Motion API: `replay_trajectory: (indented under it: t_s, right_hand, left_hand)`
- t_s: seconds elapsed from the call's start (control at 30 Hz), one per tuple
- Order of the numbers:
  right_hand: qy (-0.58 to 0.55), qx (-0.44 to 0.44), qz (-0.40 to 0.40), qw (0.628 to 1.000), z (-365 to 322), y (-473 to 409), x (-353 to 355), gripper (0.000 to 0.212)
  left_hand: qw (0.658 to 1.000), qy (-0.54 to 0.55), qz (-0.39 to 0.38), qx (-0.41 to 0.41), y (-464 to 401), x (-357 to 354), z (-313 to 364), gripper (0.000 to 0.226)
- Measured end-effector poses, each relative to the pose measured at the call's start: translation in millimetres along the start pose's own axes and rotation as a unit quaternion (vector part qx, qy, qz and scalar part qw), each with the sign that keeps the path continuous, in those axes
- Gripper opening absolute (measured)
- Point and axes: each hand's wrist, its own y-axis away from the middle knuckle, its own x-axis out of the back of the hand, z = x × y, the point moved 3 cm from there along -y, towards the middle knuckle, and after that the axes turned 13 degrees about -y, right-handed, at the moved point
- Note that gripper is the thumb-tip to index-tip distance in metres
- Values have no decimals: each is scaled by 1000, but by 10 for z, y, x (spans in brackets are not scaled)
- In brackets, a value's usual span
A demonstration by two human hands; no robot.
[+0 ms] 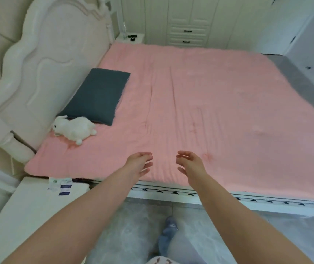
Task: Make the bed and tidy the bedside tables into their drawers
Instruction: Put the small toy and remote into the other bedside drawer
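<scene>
Both hands hang open and hold nothing above the near edge of the pink quilt (199, 103). The left hand (139, 164) is nearer the packets (62, 186) on the near bedside table (28, 206); the right hand (190, 164) is farther.

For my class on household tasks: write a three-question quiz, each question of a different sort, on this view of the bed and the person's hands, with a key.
1. True or false: the left hand grips the pink blanket.
2. Multiple choice: the white toy rabbit lies (A) on the far bedside table, (B) on the blanket beside the dark grey pillow, (C) on the floor.
3. Fill in: the small packets lie on the near ______ table.

Key
1. False: both it and the right hand hover open over the blanket, holding nothing.
2. B
3. bedside
</scene>
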Motion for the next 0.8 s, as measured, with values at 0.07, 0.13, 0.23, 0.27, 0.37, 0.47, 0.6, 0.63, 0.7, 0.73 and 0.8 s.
replay_trajectory:
  t_s: [0.07,0.13,0.23,0.27,0.37,0.47,0.6,0.63,0.7,0.73,0.8]
  right_hand:
    - [-17,20,27,999,-179,42,305,27]
    - [-35,41,56,997,-343,86,573,25]
    - [-55,61,84,993,-536,141,830,24]
    - [-61,63,87,992,-580,155,889,24]
    - [-72,75,98,990,-750,202,1095,25]
    - [-79,93,108,987,-933,226,1359,25]
    - [-102,111,122,981,-1185,237,1789,25]
    - [-112,114,124,979,-1241,239,1896,24]
    - [-122,127,126,976,-1376,243,2135,23]
    - [-124,131,129,975,-1432,245,2241,23]
    - [-122,143,143,972,-1551,261,2504,23]
  left_hand:
    - [999,-27,-20,-12,20,-178,140,10]
    - [998,-46,-39,-27,62,-360,277,10]
    - [995,-61,-59,-46,136,-615,442,10]
    - [994,-66,-65,-52,162,-695,481,10]
    - [990,-87,-87,-68,214,-1016,606,9]
    - [986,-103,-103,-85,273,-1385,724,10]
    - [976,-133,-130,-110,362,-1960,848,11]
    - [974,-142,-134,-114,378,-2104,867,12]
    - [970,-156,-143,-121,411,-2429,913,12]
    - [968,-162,-146,-126,424,-2563,930,12]
    - [964,-174,-155,-127,452,-2880,957,13]
